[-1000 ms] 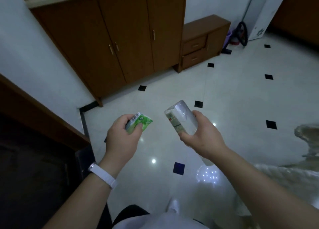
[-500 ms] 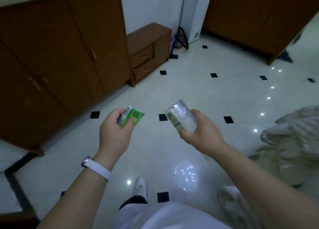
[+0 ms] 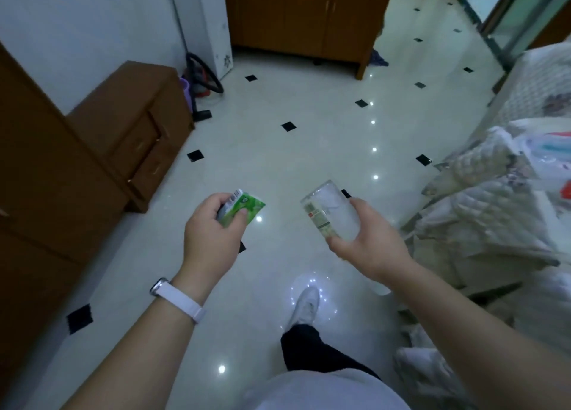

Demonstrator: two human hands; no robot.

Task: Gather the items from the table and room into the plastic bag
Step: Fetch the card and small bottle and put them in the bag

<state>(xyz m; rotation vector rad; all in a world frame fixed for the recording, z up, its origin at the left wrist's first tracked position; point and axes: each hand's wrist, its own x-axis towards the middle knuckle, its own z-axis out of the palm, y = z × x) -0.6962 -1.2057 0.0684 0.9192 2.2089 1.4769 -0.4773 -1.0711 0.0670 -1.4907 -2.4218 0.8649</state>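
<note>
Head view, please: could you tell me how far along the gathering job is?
Done: two items are picked up. In hand: left hand grips a green packet, right hand a clear bottle. Left: neither is bagged yet; no plastic bag is plainly visible.

A single wide-angle view, worn on the head, looks forward and steeply down. It sits close above the left hand [image 3: 213, 236] and right hand [image 3: 370, 245], both mid-frame, with the tiled floor [image 3: 293, 168] stretching beyond them.
</note>
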